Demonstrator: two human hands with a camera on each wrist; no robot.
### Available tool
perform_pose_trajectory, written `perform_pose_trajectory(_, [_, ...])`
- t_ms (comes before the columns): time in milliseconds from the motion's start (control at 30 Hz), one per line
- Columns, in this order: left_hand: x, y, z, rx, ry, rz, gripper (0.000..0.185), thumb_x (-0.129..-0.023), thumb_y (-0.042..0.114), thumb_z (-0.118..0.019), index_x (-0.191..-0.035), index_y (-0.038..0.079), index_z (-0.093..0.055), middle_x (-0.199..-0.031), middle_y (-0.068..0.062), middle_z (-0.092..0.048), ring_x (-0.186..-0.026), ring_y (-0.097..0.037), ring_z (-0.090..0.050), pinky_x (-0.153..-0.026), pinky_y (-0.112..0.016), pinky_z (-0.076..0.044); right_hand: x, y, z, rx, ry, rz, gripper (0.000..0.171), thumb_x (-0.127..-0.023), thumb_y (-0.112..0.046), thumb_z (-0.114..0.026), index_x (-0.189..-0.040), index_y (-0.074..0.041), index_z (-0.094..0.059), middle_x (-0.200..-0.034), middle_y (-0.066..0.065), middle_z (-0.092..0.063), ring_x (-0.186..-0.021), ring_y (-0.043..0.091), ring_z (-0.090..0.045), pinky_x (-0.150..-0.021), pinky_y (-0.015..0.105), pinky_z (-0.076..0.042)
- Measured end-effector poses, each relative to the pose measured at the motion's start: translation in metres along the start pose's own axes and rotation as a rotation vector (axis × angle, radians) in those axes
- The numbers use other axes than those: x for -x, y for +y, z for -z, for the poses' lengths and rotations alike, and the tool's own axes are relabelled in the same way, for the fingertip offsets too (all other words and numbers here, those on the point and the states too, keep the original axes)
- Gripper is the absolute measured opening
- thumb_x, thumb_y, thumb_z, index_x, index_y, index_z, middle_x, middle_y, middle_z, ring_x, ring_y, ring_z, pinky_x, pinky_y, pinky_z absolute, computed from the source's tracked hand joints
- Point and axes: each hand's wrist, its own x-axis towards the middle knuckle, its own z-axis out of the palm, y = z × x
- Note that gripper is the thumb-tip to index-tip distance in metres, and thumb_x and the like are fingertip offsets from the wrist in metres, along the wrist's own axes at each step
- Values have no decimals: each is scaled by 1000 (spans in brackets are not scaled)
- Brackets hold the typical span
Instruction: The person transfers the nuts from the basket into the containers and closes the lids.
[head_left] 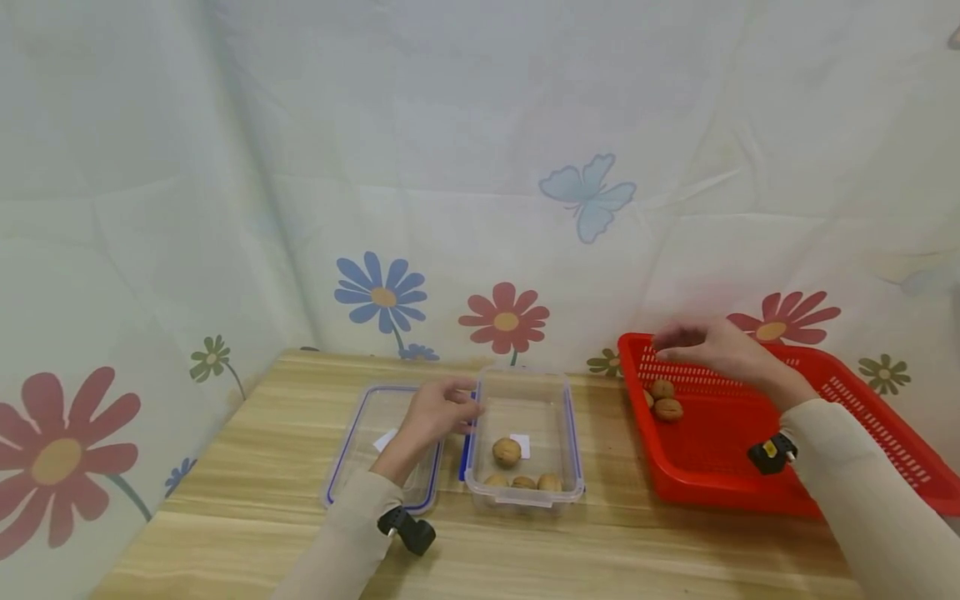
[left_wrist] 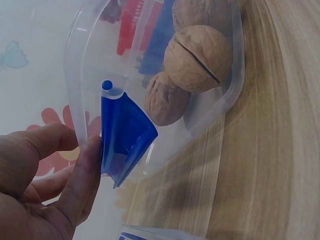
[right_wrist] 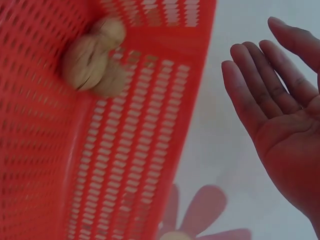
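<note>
My left hand (head_left: 442, 410) is at the left rim of a clear plastic food container (head_left: 573, 442), its bent fingers pinching the rim by an unfastened blue latch (left_wrist: 125, 135). A walnut (head_left: 507, 452) lies in that container beside a white paper slip; several more sit along its near wall. On the right, my right hand (head_left: 716, 350) hovers over the far left part of a red basket (head_left: 720, 492), palm facing its side, fingers loosely bent, nothing in them. Several walnuts (head_left: 668, 409) are grouped in the basket's left corner, below that hand.
To the container's left lies its clear lid (head_left: 348, 446) with a blue seal, partly under my left forearm. A wooden table (head_left: 247, 500) carries everything. Behind it hangs a pale curtain (head_left: 450, 208) printed with flowers and a butterfly.
</note>
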Motion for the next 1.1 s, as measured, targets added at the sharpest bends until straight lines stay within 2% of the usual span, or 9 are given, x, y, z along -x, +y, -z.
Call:
perform_pose_trajectory(233, [0,0,0,1,0,-1,44,-93,-3,-75,-136,-7,-65,-101,-18,-74,-87,-34,-77,-71,-35,-67,-4,24,0,-24,-49,-8,43,-99,-19,-78,-136,-2,-68,-133,19,-69,-114,33,-65,-101,56,-59])
perform_pose_trajectory(433, [0,-1,-1,10,4,-11,44,-93,-4,-75,-136,-8,-65,-102,-19,-74,-85,-32,-77,-70,-36,-67,-7,40,-2,-10,-95,-45,46,-98,-20,-79,-138,-1,-67,-135,20,-68,-116,34,-64,-100,57,-59])
perform_pose_trajectory(733, [1,0,-1,5,2,-4,44,-93,-4,-75,-136,-7,-65,-101,-17,-74,-82,-27,-76,-70,-36,-68,-4,58,-8,-60,-201,-46,49,-97,-18,-80,-139,1,-66,-132,18,-70,-117,32,-65,-101,56,-59])
perform_pose_trajectory(1100, [1,0,-1,0,-7,-16,44,-94,-4,-75,-137,-8,-65,-105,-20,-73,-83,-28,-76,-70,-35,-67,-5,70,-14,-49,-253,-48,44,-94,-17,-82,-134,0,-71,-130,17,-71,-113,29,-63,-103,57,-57])
